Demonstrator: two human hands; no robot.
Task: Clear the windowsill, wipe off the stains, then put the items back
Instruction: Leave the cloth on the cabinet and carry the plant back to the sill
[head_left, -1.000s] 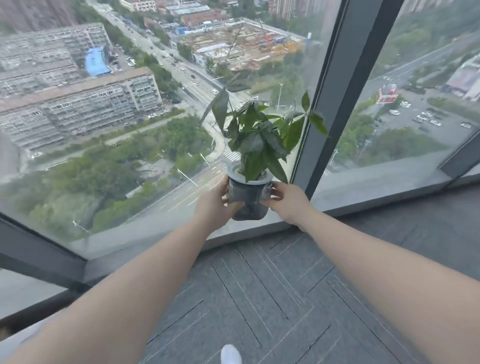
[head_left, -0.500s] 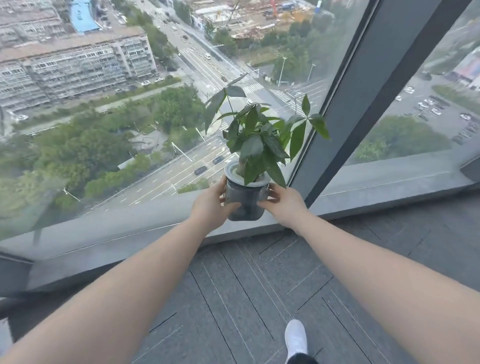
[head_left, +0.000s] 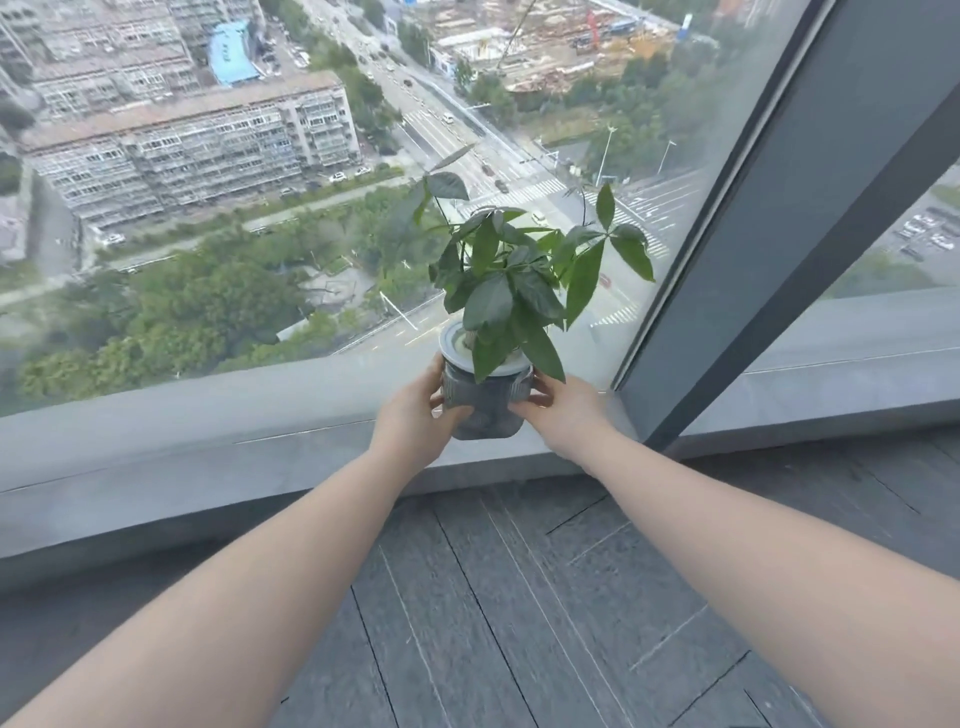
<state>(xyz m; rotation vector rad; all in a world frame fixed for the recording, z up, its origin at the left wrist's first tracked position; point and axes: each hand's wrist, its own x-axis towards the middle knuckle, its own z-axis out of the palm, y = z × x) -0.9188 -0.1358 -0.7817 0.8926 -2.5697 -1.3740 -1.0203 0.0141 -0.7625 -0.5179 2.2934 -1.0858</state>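
Potted plant (head_left: 488, 405) upright between hands

no readable text, labels, brand names or numbers anywhere in view

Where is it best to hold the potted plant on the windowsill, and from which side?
Grip the ribbed grey pot below its white rim, one palm on each side, as the left hand and right hand do now. The leaves spread wide overhead, so coming from above would likely crush them.

Head camera looks down, near the windowsill (head_left: 208, 431).
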